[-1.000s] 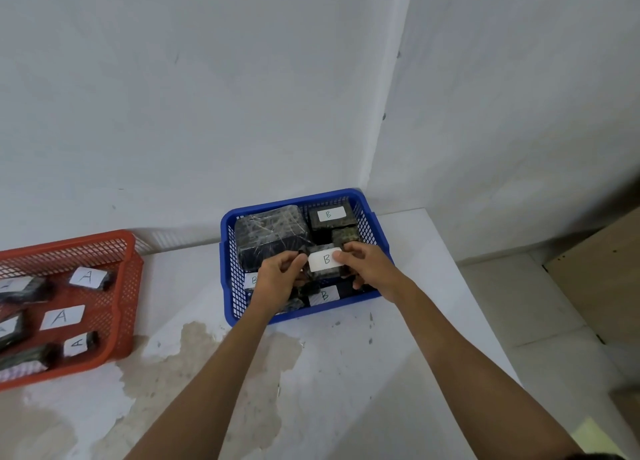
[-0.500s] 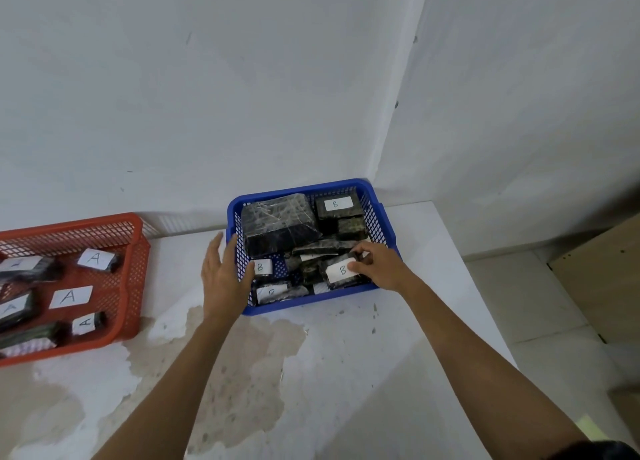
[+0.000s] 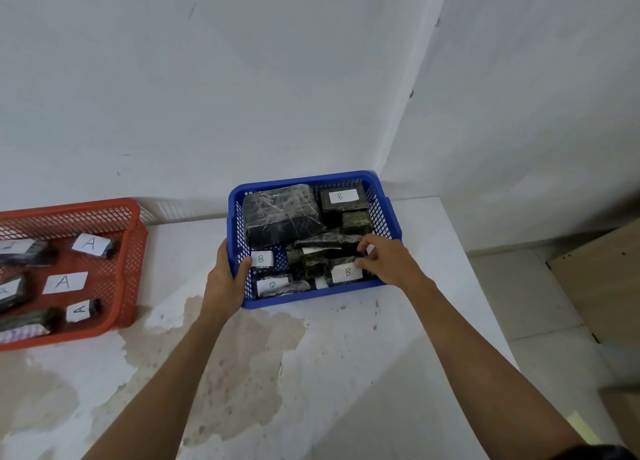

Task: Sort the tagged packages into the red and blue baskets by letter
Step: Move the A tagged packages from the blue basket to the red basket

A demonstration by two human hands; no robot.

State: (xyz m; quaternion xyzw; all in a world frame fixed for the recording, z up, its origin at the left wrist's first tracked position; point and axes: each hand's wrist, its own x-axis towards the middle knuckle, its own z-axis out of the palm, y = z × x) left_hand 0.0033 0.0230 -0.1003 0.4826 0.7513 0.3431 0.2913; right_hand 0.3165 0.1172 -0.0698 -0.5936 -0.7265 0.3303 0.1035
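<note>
Left hand (image 3: 225,279) clamped on blue basket (image 3: 304,179) rim at 9 o'clock. Right hand (image 3: 384,262) fingers curled on B package (image 3: 346,272) at 5 o'clock; best seat it flat, label up.

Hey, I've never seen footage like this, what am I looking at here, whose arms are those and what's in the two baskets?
There is no machine here. A person wears a camera on the head, so the single picture looks forward and down along their own bare arms at a white table in a corner. The left hand grips the near left wall of the blue basket. The right hand reaches inside it, fingertips on a dark wrapped package with a white tag marked B; a firm grip is not clear. Other packages there with readable tags also say B. The red basket on the left holds packages tagged A.
</note>
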